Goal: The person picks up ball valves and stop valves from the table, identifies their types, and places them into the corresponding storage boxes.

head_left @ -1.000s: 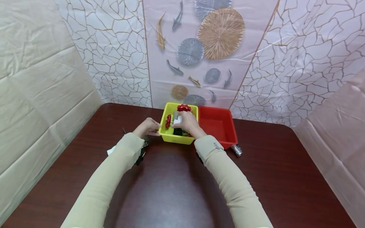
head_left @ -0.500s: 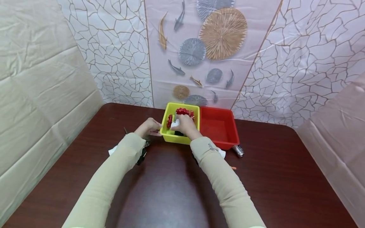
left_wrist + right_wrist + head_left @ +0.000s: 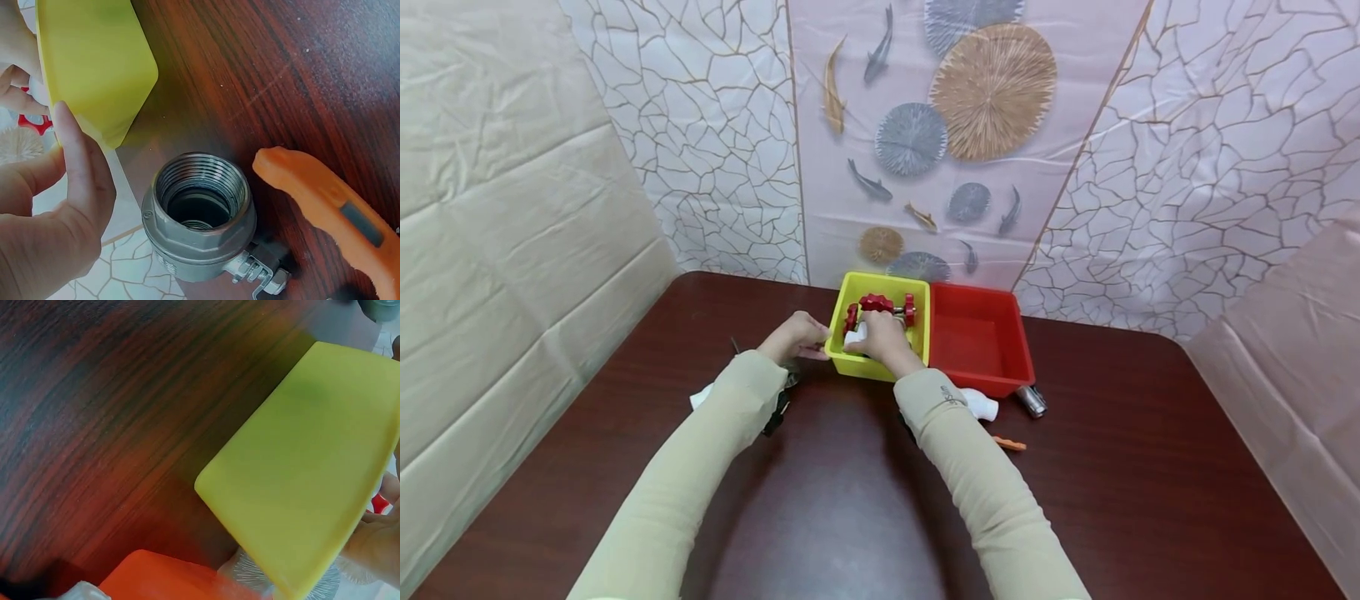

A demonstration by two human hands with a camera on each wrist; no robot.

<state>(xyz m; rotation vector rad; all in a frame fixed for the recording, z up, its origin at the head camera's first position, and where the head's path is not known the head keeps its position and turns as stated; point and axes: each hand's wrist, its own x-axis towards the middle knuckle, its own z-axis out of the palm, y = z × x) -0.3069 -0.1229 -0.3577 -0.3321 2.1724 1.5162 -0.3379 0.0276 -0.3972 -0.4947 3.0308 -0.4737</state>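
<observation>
At the back of the table stands a yellow bin (image 3: 865, 367), and my left hand (image 3: 796, 336) pinches its left rim. In the left wrist view the fingertips (image 3: 64, 119) lie right at that rim. My right hand (image 3: 886, 340) reaches inside the bin and grips a white pipe fitting (image 3: 854, 337), mostly covered by the fingers. Valves with red handwheels (image 3: 876, 303) lie behind it in the same bin. In the right wrist view the yellow wall (image 3: 300, 450) hides most of the right hand (image 3: 375, 550).
A red bin (image 3: 976, 335) adjoins the yellow one. In front of it lie a metal fitting (image 3: 1032, 401), a white pipe fitting (image 3: 980, 405) and an orange piece (image 3: 1010, 443). By the left hand are a threaded metal ball valve (image 3: 199, 215) and an orange-handled tool (image 3: 325, 200).
My right hand has shifted left and nearer inside the yellow bin with the white pipe fitting, uncovering more of the red-handled valves. My left hand stays at the rim.
</observation>
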